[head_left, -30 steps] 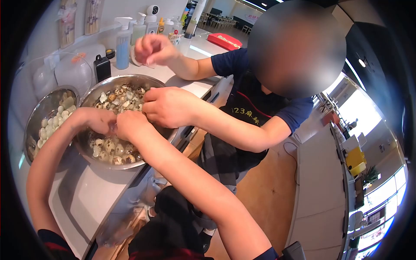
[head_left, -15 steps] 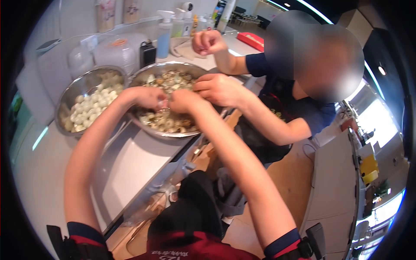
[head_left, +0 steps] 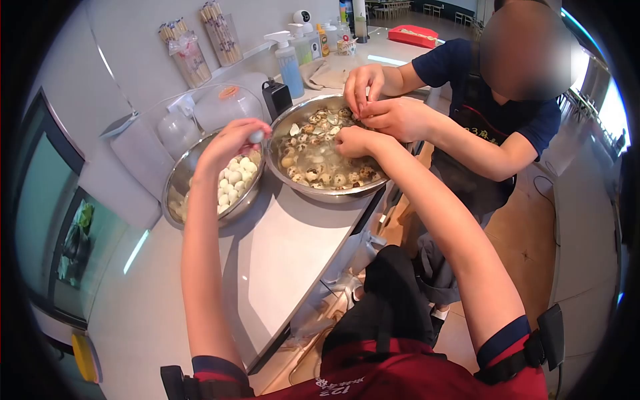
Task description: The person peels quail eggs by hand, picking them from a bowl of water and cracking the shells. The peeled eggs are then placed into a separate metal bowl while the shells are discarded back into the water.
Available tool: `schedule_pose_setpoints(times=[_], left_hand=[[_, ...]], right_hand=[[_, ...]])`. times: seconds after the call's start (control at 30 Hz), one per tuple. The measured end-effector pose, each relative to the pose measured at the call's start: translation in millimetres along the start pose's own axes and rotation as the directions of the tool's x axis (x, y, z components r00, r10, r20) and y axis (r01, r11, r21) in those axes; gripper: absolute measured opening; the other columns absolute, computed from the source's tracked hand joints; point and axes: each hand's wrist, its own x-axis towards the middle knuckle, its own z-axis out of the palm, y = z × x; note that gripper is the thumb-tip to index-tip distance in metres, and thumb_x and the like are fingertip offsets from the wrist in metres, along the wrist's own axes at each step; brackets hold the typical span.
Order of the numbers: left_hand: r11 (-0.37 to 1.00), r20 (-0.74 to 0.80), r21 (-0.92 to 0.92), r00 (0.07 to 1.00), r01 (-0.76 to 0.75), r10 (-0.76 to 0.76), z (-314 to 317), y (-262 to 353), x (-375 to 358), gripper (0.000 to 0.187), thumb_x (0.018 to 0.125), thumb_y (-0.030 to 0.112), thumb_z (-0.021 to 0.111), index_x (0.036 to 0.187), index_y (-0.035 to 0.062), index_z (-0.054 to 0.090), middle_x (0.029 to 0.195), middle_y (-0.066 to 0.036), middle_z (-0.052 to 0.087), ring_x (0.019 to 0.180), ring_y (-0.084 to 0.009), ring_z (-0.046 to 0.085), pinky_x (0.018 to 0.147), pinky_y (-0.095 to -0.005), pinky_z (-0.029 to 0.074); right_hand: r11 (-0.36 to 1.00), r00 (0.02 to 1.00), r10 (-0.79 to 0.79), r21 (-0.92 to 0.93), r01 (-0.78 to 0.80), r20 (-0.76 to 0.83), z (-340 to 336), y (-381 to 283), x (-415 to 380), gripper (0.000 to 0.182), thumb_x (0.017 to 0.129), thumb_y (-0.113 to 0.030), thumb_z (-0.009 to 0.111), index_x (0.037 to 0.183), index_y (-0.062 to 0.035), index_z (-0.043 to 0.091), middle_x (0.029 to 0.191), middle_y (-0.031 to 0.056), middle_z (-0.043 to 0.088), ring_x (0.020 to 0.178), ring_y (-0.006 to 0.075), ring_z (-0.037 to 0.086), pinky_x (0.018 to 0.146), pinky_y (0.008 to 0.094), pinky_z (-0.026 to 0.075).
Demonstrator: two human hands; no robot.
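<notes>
My left hand is raised over the near side of a steel bowl, its fingers closed around a peeled quail egg. Inside that bowl lies a heap of white peeled quail eggs. To its right stands a larger steel bowl with speckled quail eggs and shell bits in cloudy water. My right hand is down at the water there, fingers curled together; whatever they hold is hidden.
A co-worker's hands meet over the far right rim of the larger bowl. Behind the bowls are a black box, a blue pump bottle, a clear plastic container and a cloth. A red tray lies farther back.
My left hand has left the larger bowl and moved over the peeled eggs, carrying one. My right hand stays in the larger bowl. The co-worker's raised hand has come down to the other.
</notes>
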Motion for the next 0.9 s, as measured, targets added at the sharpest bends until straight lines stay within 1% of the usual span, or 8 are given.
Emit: schedule_pose_setpoints(times=[0.23,0.37,0.43,0.53,0.57,0.7,0.83,0.9], left_hand=[[0.894,-0.303,0.411,0.952,0.180,-0.053,-50,-33,-31,0.023,0.080,0.022,0.047,0.086,0.0019,0.057,0.070,-0.001,0.053,0.054,-0.0087,0.051,0.045,-0.0195,0.036],[0.835,-0.331,0.508,0.943,0.212,-0.038,-45,-37,-25,0.027,0.078,0.022,0.050,0.091,-0.0004,0.056,0.072,-0.006,0.054,0.060,-0.0155,0.056,0.054,-0.0273,0.043],[0.654,-0.236,0.746,0.868,-0.126,0.437,-23,-27,-24,0.025,0.078,0.021,0.050,0.091,-0.0003,0.056,0.080,-0.011,0.055,0.069,-0.0211,0.056,0.062,-0.0291,0.044],[0.662,-0.153,0.710,0.866,-0.238,0.475,17,-7,-24,0.023,0.079,0.018,0.051,0.091,-0.0004,0.056,0.083,-0.011,0.055,0.072,-0.0191,0.054,0.063,-0.0279,0.043],[0.659,-0.089,0.676,0.851,-0.330,0.518,27,-3,-22,0.021,0.079,0.016,0.051,0.091,0.0004,0.057,0.079,-0.008,0.056,0.069,-0.0140,0.053,0.060,-0.0259,0.043],[0.787,-0.078,0.537,0.911,-0.303,0.405,66,6,-10,0.022,0.079,0.017,0.049,0.087,-0.0023,0.056,0.078,-0.014,0.058,0.069,-0.0232,0.056,0.064,-0.0301,0.043],[0.802,0.078,0.523,0.953,-0.289,0.293,75,-3,17,0.026,0.082,0.021,0.048,0.091,-0.0018,0.057,0.068,-0.006,0.056,0.061,-0.0109,0.051,0.057,-0.0233,0.042],[0.939,-0.022,0.342,0.999,-0.033,0.042,78,0,21,0.029,0.084,0.024,0.047,0.088,-0.0023,0.057,0.065,-0.002,0.053,0.059,-0.0085,0.049,0.055,-0.0206,0.041]], right_hand=[[0.993,0.990,-0.099,0.047,0.104,-0.103,-4,-11,-2,0.023,0.070,-0.018,0.050,0.081,-0.0027,0.062,0.082,0.0204,0.059,0.078,0.0324,0.058,0.073,0.0387,0.045],[0.891,0.927,-0.368,0.258,0.374,-0.071,-1,-16,-4,0.016,0.068,-0.018,0.058,0.077,-0.0056,0.062,0.068,0.0135,0.059,0.064,0.0258,0.057,0.062,0.0352,0.044],[0.892,0.933,-0.354,0.278,0.357,-0.062,-2,-22,-10,0.015,0.067,-0.017,0.062,0.078,-0.0068,0.062,0.064,0.0086,0.059,0.061,0.0214,0.055,0.058,0.0321,0.043],[0.872,0.926,-0.315,0.449,0.195,0.210,-7,-34,-16,0.027,0.066,-0.024,0.064,0.087,-0.0071,0.062,0.074,0.0069,0.060,0.071,0.0188,0.056,0.063,0.0301,0.043],[0.885,0.911,-0.383,0.343,0.315,0.154,-6,-36,-21,0.034,0.066,-0.029,0.065,0.091,-0.0066,0.061,0.080,0.0096,0.061,0.077,0.0218,0.056,0.069,0.0311,0.043],[0.906,0.909,-0.387,0.246,0.344,0.155,4,-37,-16,0.038,0.066,-0.032,0.065,0.093,-0.0064,0.060,0.084,0.0136,0.060,0.081,0.0266,0.057,0.074,0.0332,0.043],[0.898,0.926,-0.378,0.236,0.372,-0.024,-8,-37,-18,0.032,0.066,-0.028,0.065,0.089,-0.0058,0.061,0.083,0.0148,0.060,0.076,0.0288,0.057,0.070,0.0344,0.044],[0.888,0.912,-0.393,0.208,0.410,-0.120,-7,-29,-14,0.029,0.066,-0.024,0.065,0.086,-0.0037,0.058,0.078,0.0147,0.060,0.072,0.0293,0.058,0.065,0.0348,0.045]])
